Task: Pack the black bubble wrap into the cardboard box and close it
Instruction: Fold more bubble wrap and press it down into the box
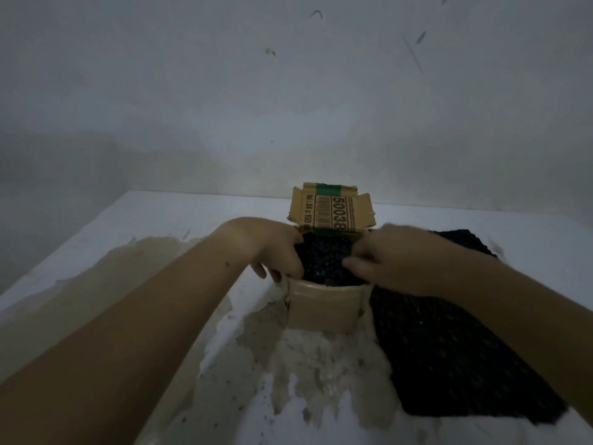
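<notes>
Head view: one scene, looking down along two bare forearms to a tabletop.
Counts: one box, two hands; the black wrap reads as one sheet, though the join is hidden.
Box: a small tan cardboard box (324, 311) stands in the middle of the table, its lid flap (333, 210) raised at the far side, printed "50038" with a barcode and crossed by a green band.
Wrap: black bubble wrap (449, 348) fills the box's open top and spills over the right wall, spread flat across the table beside it.
Left hand (272, 248): curled over the box's left wall, gripping it.
Right hand (388, 255): motion-blurred, fingers bent and pinching the wrap inside the box.
Table: a white table (96, 239) with worn brownish patches.
Wall: a pale grey wall (288, 91) with a few dark marks.
Hard to see: dim light; the right forearm covers part of the wrap.
</notes>
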